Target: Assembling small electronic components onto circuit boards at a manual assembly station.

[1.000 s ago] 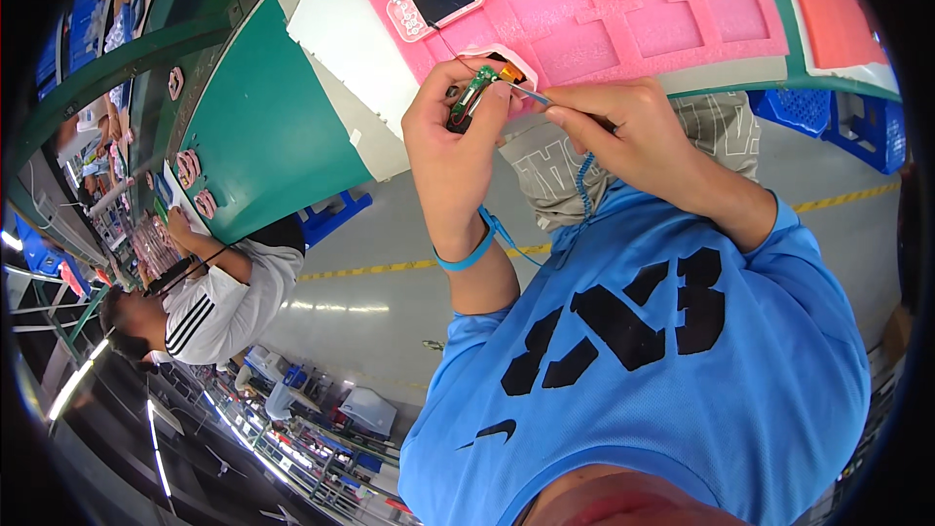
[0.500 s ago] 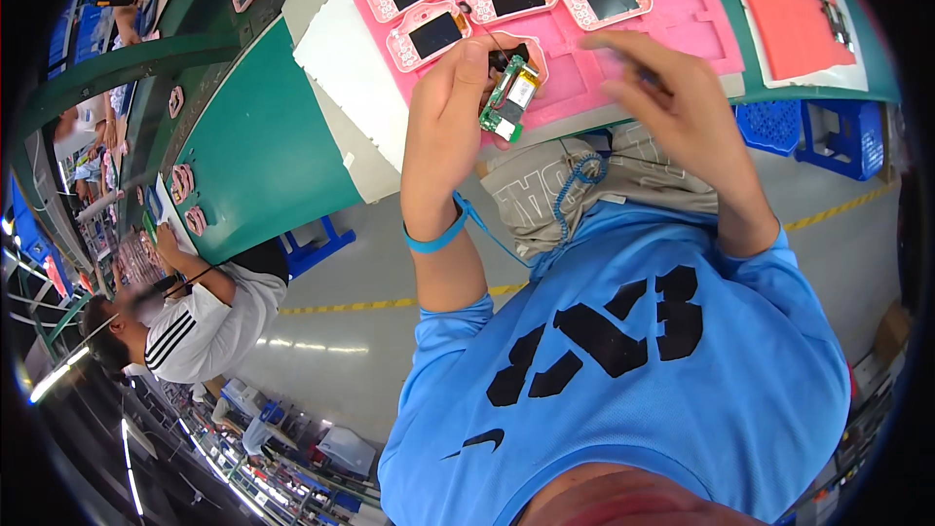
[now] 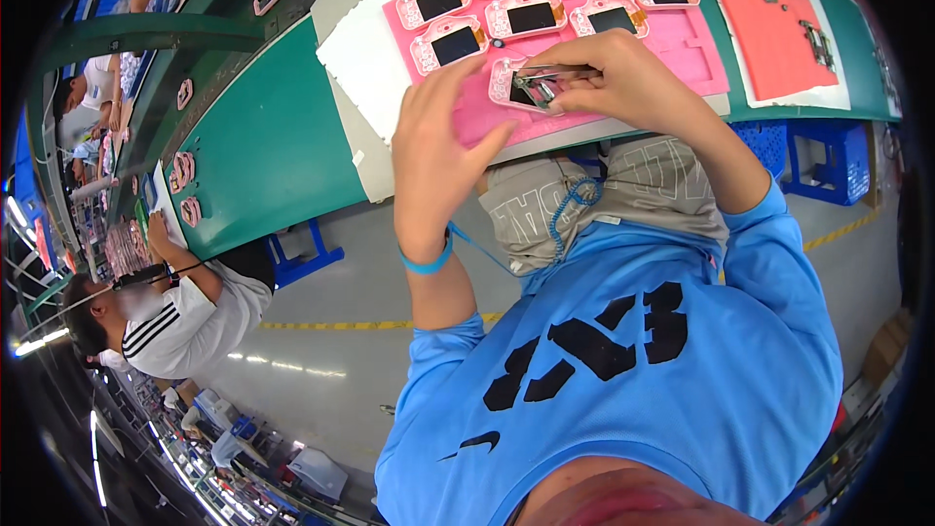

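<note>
My right hand [image 3: 628, 78] pinches a small green circuit board [image 3: 542, 91], tilted over a pink handheld-console shell [image 3: 501, 86] at the tray's near edge. Its far fingers cover part of the board, and whether board and shell touch I cannot tell. To the left of the shell, my left hand [image 3: 433, 146] is open, thumb apart from the fingers and nothing in it. Beyond both hands, several pink shells with dark screens [image 3: 531, 17] lie in rows on a pink foam tray [image 3: 693, 58]. A small dark round part [image 3: 499, 43] sits beside one of them.
On the right, a red-orange mat [image 3: 755, 29] carries several circuit boards [image 3: 818, 44]. The green bench [image 3: 282, 146] runs left, with loose pink shells [image 3: 182, 171] farther along. Blue stools [image 3: 828, 161] stand under the bench. A co-worker in a white shirt [image 3: 200, 321] sits at the left.
The circuit board has passed from my left hand to my right and now hangs over the pink shell. My left hand has opened; my right hand has closed on the board.
</note>
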The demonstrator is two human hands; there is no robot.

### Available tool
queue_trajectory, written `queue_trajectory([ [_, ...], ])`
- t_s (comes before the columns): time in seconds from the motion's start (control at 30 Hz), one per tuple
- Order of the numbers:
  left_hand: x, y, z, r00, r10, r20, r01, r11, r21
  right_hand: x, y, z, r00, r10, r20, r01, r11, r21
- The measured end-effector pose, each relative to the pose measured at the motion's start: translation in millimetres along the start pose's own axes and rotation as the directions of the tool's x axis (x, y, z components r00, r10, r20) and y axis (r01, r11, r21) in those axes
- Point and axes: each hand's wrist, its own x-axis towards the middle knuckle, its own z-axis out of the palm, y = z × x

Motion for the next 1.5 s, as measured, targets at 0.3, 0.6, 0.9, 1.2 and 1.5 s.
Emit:
queue_trajectory([
  [0.3, -18, -7, 30, 0.993, 0.118, -0.015, -0.116, 0.990, 0.074, -2, 0, 8, 0.997, 0.003, 0.083, -0.013, 0.993, 0.113],
  [0.6, -37, -11, 60, 0.962, 0.082, -0.259, -0.110, 0.989, -0.096, -8, -3, 5, 0.989, 0.002, 0.149, 0.010, 0.997, -0.075],
  [0.9, -40, -26, 69, 0.929, 0.099, -0.358, -0.141, 0.986, -0.092, -7, -25, 15, 0.992, 0.009, 0.129, 0.034, 0.945, -0.324],
  [1.2, -38, -20, 66, 0.932, 0.071, -0.356, -0.115, 0.988, -0.106, 6, -19, 7, 0.971, 0.127, 0.203, -0.085, 0.975, -0.204],
  [1.5, -40, -18, 69, 0.926, -0.016, -0.377, -0.058, 0.981, -0.186, 1, -20, 13, 0.983, 0.049, 0.179, 0.011, 0.948, -0.319],
])
